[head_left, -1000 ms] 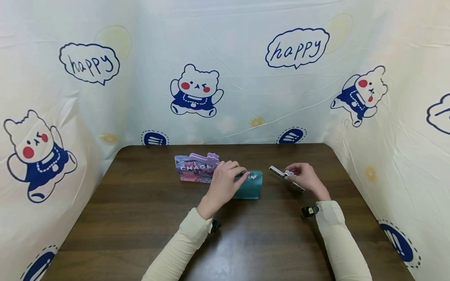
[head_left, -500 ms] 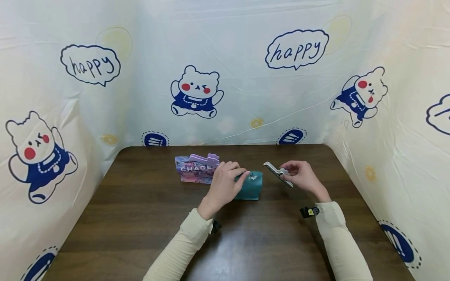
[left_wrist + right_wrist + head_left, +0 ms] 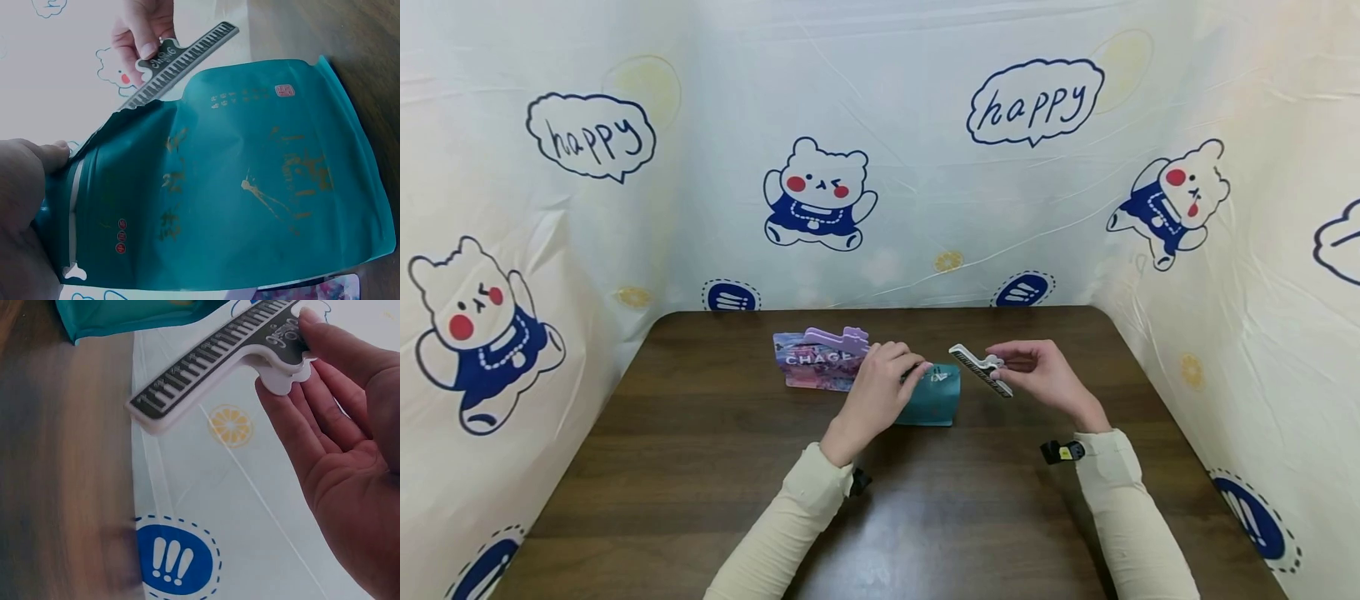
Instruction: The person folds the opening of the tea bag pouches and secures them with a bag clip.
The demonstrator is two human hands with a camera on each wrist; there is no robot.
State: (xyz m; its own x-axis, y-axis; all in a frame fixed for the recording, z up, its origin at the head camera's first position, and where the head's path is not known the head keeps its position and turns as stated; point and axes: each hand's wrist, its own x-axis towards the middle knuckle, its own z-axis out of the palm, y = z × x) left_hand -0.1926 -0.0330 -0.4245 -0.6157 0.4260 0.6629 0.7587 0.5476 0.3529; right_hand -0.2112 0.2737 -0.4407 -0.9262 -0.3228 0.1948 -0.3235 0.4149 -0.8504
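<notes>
In the head view my left hand (image 3: 876, 396) pinches the folded top of a teal pouch (image 3: 936, 404) that stands on the table. The left wrist view shows the pouch front (image 3: 219, 187) with gold writing and a pale strip near its gripped end. My right hand (image 3: 1051, 382) holds a bag clip (image 3: 976, 365) with a white body and piano-key pattern, just right of the pouch. Thumb and fingers squeeze the clip's handles (image 3: 284, 344) in the right wrist view. Whether the clip's far end touches the pouch I cannot tell.
Behind my left hand stands a pink and blue pouch (image 3: 808, 367) with a purple clip (image 3: 835, 339) along its top. The brown wooden table (image 3: 662, 458) ends at a patterned cloth backdrop (image 3: 925, 183).
My right hand has brought the piano-key clip leftward and slightly up, closer to the teal pouch, turning its keyed face into view. My left hand keeps its place on the pouch.
</notes>
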